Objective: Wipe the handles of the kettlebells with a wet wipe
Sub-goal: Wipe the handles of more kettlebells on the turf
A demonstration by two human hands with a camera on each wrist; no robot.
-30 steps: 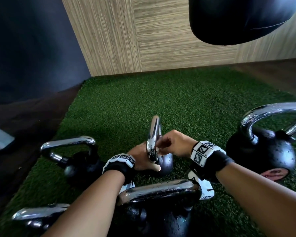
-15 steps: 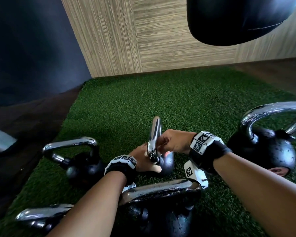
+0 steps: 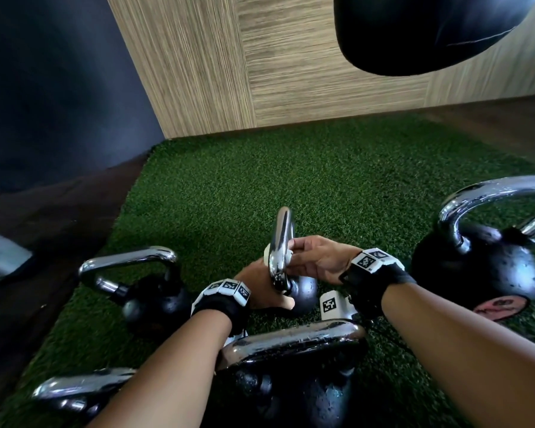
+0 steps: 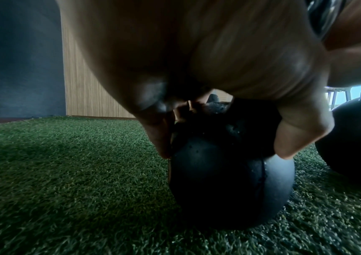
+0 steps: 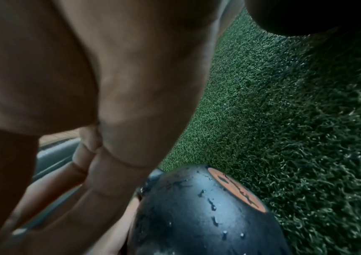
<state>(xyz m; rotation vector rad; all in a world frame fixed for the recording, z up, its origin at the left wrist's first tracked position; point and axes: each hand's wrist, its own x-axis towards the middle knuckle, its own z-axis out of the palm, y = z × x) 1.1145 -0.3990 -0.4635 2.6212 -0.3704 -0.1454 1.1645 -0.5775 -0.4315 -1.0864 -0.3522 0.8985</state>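
A small black kettlebell (image 3: 305, 293) stands mid-turf, its chrome handle (image 3: 281, 233) edge-on to me. My left hand (image 3: 260, 288) grips its ball from the left, thumb across the front. From below, the left wrist view shows the same fingers (image 4: 295, 138) curled over the ball (image 4: 229, 181). My right hand (image 3: 309, 257) pinches a white wet wipe (image 3: 267, 252) round the handle's lower half. The wipe is mostly hidden by fingers and chrome. In the right wrist view the hand (image 5: 109, 155) fills the left above the ball (image 5: 197, 215), which carries an orange label.
Other chrome-handled kettlebells stand around on the green turf (image 3: 291, 180): one at the left (image 3: 155, 291), a big one right below my arms (image 3: 291, 366), a handle at the bottom left (image 3: 81, 387), a large one at the right (image 3: 476, 273). A black punching bag (image 3: 430, 32) hangs overhead.
My right wrist has risen a little against the handle, and a bit of white wipe now shows on the handle's left side. The left hand has stayed on the ball.
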